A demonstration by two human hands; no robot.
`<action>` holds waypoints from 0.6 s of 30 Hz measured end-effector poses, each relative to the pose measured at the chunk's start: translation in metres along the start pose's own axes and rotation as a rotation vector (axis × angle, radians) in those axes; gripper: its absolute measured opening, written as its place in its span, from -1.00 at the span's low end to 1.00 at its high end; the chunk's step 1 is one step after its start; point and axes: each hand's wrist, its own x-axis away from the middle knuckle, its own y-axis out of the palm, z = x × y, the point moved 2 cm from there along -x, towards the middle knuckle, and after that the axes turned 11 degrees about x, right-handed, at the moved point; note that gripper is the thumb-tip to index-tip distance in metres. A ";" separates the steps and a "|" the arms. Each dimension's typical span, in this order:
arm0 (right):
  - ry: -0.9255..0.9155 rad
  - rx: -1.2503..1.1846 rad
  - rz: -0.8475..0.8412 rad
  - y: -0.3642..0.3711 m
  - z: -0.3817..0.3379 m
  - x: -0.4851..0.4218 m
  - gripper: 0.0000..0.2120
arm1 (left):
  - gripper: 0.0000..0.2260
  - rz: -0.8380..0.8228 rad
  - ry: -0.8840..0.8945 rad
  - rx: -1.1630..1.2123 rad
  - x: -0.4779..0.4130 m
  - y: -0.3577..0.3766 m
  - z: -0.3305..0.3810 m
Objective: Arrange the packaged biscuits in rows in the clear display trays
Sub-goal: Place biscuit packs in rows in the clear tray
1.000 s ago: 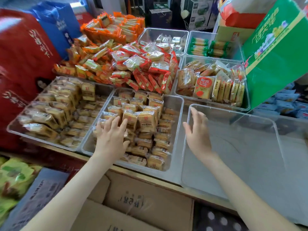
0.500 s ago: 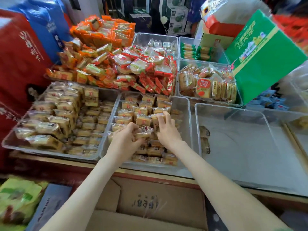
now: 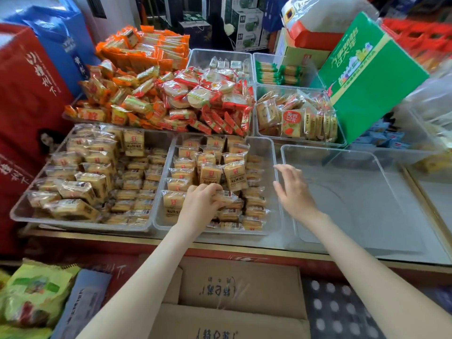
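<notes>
my left hand (image 3: 201, 205) reaches into the middle clear rigid plastic tray (image 3: 273, 155). its knuckles are up and its fingers are curled down, closed round one small square biscuit packet (image 3: 227, 196) of crinkly see-through film with a pale tan biscuit showing through. that packet sits low in the front half of this tray, touching the packets around it. the other glossy biscuit packets (image 3: 234, 174) here are the same flat, square-cornered kind: some stand upright in rows toward the back, and others lie flat along the right wall and the front.

my right hand (image 3: 293, 192) holds nothing. its fingers are spread and only slightly bent, its palm is turned left, and it hangs over the rim where the middle tray meets the smooth, bare clear plastic tray on the right (image 3: 367, 196). i cannot tell whether it touches that rim.

both forearms are bare and stretch forward from the bottom edge. a third clear tray at the left (image 3: 73, 224) is heaped with similar film-wrapped packets. a matt brown cardboard box (image 3: 239, 287) lies under my arms, and a tilted green printed carton (image 3: 371, 77) stands at the back right.
</notes>
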 end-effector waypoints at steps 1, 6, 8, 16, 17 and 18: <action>0.037 -0.008 0.028 -0.003 0.014 0.003 -0.64 | -0.67 -0.010 0.013 0.018 -0.001 0.003 0.003; 0.188 0.054 -0.269 0.005 0.085 0.017 -0.41 | -0.55 0.096 0.009 0.022 -0.013 0.022 0.022; 0.148 0.178 -0.543 0.019 0.106 0.023 -0.14 | -0.47 0.161 0.018 -0.061 -0.020 0.032 0.031; -0.198 0.499 -0.588 0.078 0.143 -0.003 0.01 | -0.37 -0.157 0.290 -0.315 -0.053 0.115 0.093; -0.231 0.489 -0.572 0.082 0.145 -0.007 -0.04 | -0.36 -0.194 0.291 -0.351 -0.059 0.125 0.097; -0.260 0.467 -0.566 0.085 0.147 -0.012 -0.09 | -0.35 -0.226 0.278 -0.370 -0.065 0.132 0.098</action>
